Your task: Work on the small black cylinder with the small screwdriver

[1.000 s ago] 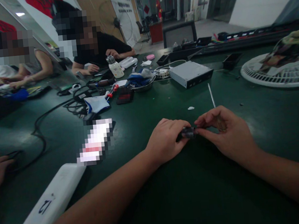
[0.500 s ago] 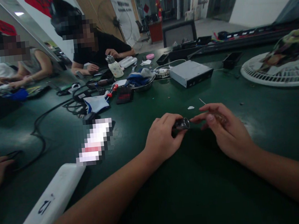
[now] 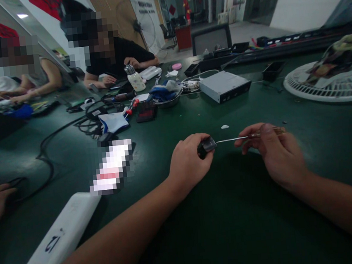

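On the workbench [image 3: 253, 224], a small black part [image 3: 206, 146] sits in the left hand [image 3: 187, 164] and a screwdriver [image 3: 235, 138] in the right hand [image 3: 279, 153], both near the front edge, with a steel bowl [image 3: 168, 103] beyond them toward the far edge, a metal drive case [image 3: 224, 86] to its right, and a round fan grille [image 3: 328, 92] at the right edge.

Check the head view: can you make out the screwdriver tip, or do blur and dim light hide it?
Head view: the screwdriver shaft shows clearly, but its tip is lost against the small dark part in the left hand, which is underexposed. Also in the head view, glare lies on the green mat beside the right hand.
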`<act>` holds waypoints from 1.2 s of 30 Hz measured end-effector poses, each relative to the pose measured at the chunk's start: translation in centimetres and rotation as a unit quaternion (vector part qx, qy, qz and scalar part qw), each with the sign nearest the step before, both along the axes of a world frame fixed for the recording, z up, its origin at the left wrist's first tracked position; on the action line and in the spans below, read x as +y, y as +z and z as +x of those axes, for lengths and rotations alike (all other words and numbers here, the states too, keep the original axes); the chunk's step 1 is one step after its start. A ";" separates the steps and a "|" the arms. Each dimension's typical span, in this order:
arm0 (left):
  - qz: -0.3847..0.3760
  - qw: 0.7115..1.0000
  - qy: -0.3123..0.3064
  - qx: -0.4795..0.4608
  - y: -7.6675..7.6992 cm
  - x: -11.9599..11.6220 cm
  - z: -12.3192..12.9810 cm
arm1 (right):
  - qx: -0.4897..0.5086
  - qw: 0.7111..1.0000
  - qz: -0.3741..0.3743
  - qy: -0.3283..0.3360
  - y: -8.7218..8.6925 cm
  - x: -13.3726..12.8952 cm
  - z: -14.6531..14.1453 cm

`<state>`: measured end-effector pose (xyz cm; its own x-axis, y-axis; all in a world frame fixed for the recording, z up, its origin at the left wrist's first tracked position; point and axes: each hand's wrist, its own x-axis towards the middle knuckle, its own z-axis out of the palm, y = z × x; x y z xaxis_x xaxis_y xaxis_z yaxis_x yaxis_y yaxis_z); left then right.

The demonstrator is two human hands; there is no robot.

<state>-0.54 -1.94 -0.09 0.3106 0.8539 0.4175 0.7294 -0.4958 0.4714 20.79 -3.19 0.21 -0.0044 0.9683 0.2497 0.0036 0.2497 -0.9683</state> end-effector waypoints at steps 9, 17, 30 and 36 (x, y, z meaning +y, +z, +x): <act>0.002 0.999 -0.031 0.006 0.0 0.0 0.0 | 0.015 0.999 -0.019 0.029 -0.2 0.2 0.1; 0.000 0.999 -0.034 0.006 0.1 -0.1 0.0 | 0.009 0.999 -0.031 0.024 -0.2 0.3 0.1; 0.010 0.999 -0.045 0.011 0.1 -0.1 0.1 | 0.030 0.999 -0.020 0.037 0.0 0.1 0.0; 0.008 0.999 -0.043 0.012 0.2 -0.1 0.0 | 0.007 0.999 -0.028 0.021 0.2 0.0 0.0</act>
<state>-0.49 -2.02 0.06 0.3919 0.8175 0.4221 0.6951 -0.5637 0.4463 20.77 -3.16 0.39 -0.0428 0.9798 0.1955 -0.0190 0.1948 -0.9807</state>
